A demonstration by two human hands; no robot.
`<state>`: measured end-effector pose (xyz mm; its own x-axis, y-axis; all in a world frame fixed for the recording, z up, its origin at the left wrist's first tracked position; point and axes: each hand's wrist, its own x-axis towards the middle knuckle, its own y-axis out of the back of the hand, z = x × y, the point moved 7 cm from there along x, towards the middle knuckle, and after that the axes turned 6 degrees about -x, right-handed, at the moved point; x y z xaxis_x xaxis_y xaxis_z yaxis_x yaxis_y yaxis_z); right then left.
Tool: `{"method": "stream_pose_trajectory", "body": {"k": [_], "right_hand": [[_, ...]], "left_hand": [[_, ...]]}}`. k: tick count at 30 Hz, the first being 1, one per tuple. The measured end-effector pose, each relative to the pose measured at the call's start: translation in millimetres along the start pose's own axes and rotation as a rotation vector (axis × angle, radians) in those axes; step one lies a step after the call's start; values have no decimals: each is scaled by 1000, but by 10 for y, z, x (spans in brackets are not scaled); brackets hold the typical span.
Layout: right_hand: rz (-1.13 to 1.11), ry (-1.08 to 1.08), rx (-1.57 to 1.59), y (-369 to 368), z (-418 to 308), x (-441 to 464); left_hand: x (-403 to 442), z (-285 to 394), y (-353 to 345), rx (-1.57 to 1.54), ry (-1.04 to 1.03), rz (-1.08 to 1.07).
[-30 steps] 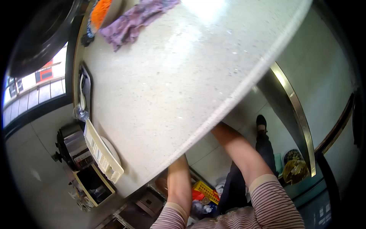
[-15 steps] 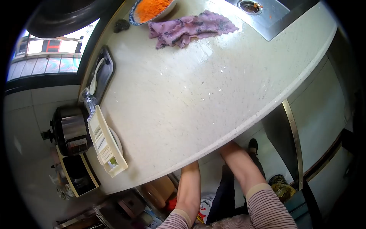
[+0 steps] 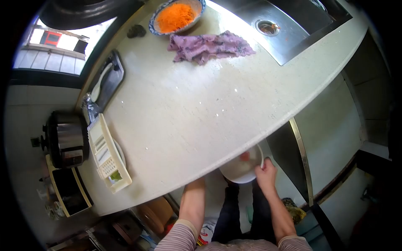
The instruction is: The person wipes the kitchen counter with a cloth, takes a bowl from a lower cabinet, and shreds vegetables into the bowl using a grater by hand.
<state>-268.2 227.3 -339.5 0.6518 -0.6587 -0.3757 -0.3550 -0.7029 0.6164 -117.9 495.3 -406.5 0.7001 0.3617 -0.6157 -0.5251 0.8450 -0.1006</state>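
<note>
My right hand [image 3: 266,171] grips the rim of a white bowl [image 3: 243,169], which shows partly from under the counter's front edge. Something small and reddish lies in the bowl. Only my left forearm shows; the hand itself is hidden beneath the counter [image 3: 184,121]. A cabinet door [image 3: 293,154] stands open to the right of my right hand.
A patterned bowl of shredded orange food [image 3: 175,17], a purple cloth [image 3: 211,47] and a sink [image 3: 289,25] are at the back. Along the left are a dark tray [image 3: 112,79], a cream grater [image 3: 108,157] and a cooker [image 3: 69,138].
My right hand, hidden before, has come out from under the counter with the white bowl in its grip. The view has shifted, showing more of the sink and orange food.
</note>
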Motion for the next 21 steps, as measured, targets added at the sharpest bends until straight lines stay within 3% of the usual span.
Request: {"method": "stream_pose_trajectory", "body": {"k": [4, 10, 17, 21], "right_hand": [[2, -28, -14, 479, 288, -324], [11, -21, 175, 823, 56, -503], [-18, -72, 459, 697, 52, -510], [-46, 1, 320, 405, 228, -429]], "left_hand": [[57, 5, -20, 0, 4, 2], [112, -8, -95, 4, 26, -2], [79, -14, -130, 26, 34, -8], [315, 106, -139, 56, 16, -3]]}}
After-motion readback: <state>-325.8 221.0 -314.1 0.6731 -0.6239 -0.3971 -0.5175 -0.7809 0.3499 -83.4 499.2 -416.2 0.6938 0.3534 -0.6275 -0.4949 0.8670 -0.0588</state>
